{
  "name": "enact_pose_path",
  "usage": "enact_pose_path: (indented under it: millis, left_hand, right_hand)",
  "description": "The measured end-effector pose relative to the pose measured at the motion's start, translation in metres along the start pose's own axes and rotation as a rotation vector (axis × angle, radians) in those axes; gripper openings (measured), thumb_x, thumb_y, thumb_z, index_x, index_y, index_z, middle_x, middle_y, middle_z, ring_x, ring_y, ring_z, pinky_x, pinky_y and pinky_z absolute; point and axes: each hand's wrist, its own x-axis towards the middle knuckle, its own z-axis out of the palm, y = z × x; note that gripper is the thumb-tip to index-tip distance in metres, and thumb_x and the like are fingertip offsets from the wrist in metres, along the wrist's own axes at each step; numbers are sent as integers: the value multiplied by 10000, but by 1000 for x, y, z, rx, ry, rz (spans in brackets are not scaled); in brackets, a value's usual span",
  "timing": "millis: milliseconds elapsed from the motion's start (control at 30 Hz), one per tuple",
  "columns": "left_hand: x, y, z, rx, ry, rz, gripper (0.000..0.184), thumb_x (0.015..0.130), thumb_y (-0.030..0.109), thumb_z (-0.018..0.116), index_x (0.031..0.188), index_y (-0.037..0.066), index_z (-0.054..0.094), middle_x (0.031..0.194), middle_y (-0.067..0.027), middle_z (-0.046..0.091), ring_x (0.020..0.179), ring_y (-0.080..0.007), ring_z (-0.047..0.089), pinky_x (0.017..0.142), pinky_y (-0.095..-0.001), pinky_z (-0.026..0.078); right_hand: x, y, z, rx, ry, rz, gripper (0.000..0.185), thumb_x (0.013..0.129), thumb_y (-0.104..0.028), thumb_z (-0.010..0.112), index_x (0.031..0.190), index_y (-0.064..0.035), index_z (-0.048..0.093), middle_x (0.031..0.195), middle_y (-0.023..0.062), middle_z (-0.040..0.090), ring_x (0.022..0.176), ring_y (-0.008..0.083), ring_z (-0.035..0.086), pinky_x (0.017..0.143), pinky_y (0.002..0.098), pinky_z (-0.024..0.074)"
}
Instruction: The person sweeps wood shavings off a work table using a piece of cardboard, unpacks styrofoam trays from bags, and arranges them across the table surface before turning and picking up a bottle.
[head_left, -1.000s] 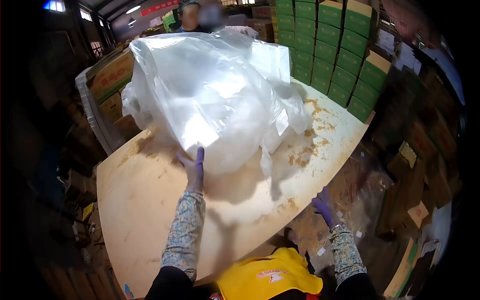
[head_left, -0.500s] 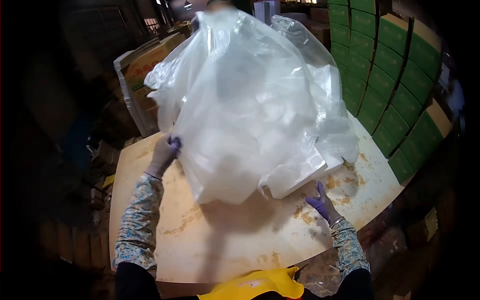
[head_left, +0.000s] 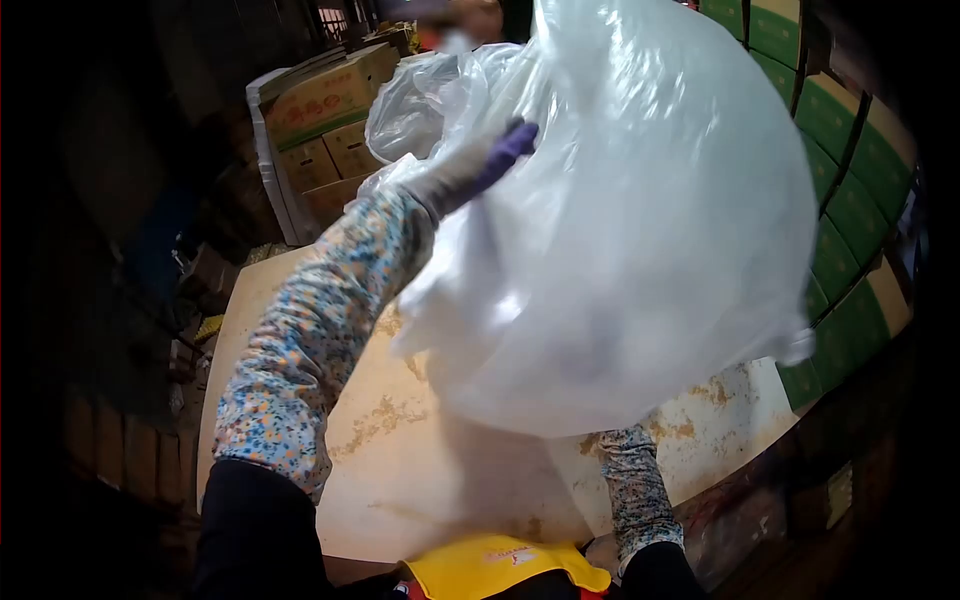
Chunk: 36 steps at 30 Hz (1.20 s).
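A big, cloudy white plastic bag (head_left: pixel 640 220) bulges over the table, its contents blurred through the film. My left hand (head_left: pixel 480 170), in a grey glove with purple fingers, reaches up to the bag's left side. Its fingers look stretched out and lie against the film. The right forearm in a flowered sleeve (head_left: pixel 640 490) runs up beneath the bag, which hides my right hand and its fingers. Under both lies a pale tabletop (head_left: pixel 370 500) with brown smears.
Green boxes (head_left: pixel 850 240) are stacked along the right. Brown cartons (head_left: pixel 335 100) stand at the back left. Another clear plastic bag (head_left: pixel 415 110) lies behind the left hand. Part of another person's blurred hand (head_left: pixel 478 18) shows at the top edge.
The large bag has shifted right and toward me. My left hand has risen from the bag's lower left to its upper side. My right hand has gone behind the bag.
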Motion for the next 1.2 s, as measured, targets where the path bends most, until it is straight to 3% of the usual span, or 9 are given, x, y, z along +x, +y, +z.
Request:
enact_pose_path:
  millis: [100, 233, 300, 500, 667, 767, 900, 933, 1200]
  left_hand:
    - [-20, -76, 9, 547, 85, 110, 904, 980, 629, 509, 1568, -18, 279, 1495, -274, 480, 1383, -403, 462, 1176, -484, 311]
    - [-65, -145, 16, 82, -196, -256, 903, 1011, 614, 451, 1571, -58, 228, 1591, -300, 324, 1521, -384, 251, 1234, -393, 233]
    - [-92, -205, 57, 13, -263, -256, 846, 1034, 558, 456, 1571, -55, 227, 1581, -294, 346, 1532, -359, 227, 1245, -382, 203]
    - [-163, -217, 137, -456, -196, -159, 733, 1050, 429, 530, 1557, -44, 291, 1536, -223, 436, 1428, -280, 405, 1180, -358, 309]
    - [-183, -216, 114, -518, 70, -340, 378, 1029, 325, 611, 1204, -6, 664, 988, -26, 700, 872, -116, 639, 857, -282, 510]
    - [-172, -199, 89, -1095, 620, -234, 649, 1047, 300, 569, 1572, 68, 268, 1395, -138, 544, 1240, -181, 547, 970, -306, 491]
    - [-222, -223, 191, -437, -164, -290, 927, 945, 376, 691, 1611, 64, 127, 1590, -263, 294, 1478, -369, 302, 1155, -456, 348]
    - [-243, -212, 210, 164, -376, -181, 915, 891, 422, 740, 1570, 36, 264, 1550, -306, 334, 1456, -402, 329, 1165, -473, 335]
    - [-349, -133, 143, 192, 70, -403, 783, 696, 312, 853, 1334, -35, 560, 1471, -315, 436, 1400, -438, 411, 1150, -476, 372]
  right_hand:
    - [1, 22, -18, 2, -29, 86, 1058, 844, -312, 811, 1599, -20, 129, 1565, 205, 342, 1433, 285, 378, 1100, 419, 408]
    - [16, 23, -24, 67, 109, 122, 1064, 838, -287, 815, 1604, -31, 122, 1567, 191, 344, 1439, 257, 373, 1088, 417, 414]
    - [26, -57, -6, 269, 406, -144, 1129, 821, -258, 822, 1618, -58, 47, 1604, 204, 317, 1488, 275, 337, 1116, 429, 402]
    - [52, -39, 20, -291, 259, 71, 933, 848, -169, 769, 1590, -33, 221, 1504, 193, 463, 1388, 260, 459, 1077, 364, 442]
    - [3, -13, 16, 470, 405, 82, 652, 879, -156, 758, 1439, 0, 464, 1322, 105, 596, 1147, 184, 599, 991, 352, 503]
    - [-30, 17, 10, 830, 455, 124, 609, 940, -229, 713, 1450, -14, 458, 1336, 103, 583, 1182, 209, 588, 1005, 368, 507]
    - [-56, 33, 40, 865, 534, 276, 595, 1001, -348, 640, 1472, -42, 446, 1384, 108, 543, 1271, 253, 541, 1042, 394, 499]
    - [-59, 46, 52, 941, 523, 247, 594, 1001, -334, 640, 1480, -44, 441, 1400, 101, 536, 1274, 262, 541, 1057, 396, 488]
    - [-101, -99, 35, 523, 289, 201, 538, 988, -279, 660, 1430, -27, 484, 1230, 102, 640, 1052, 211, 649, 882, 351, 565]
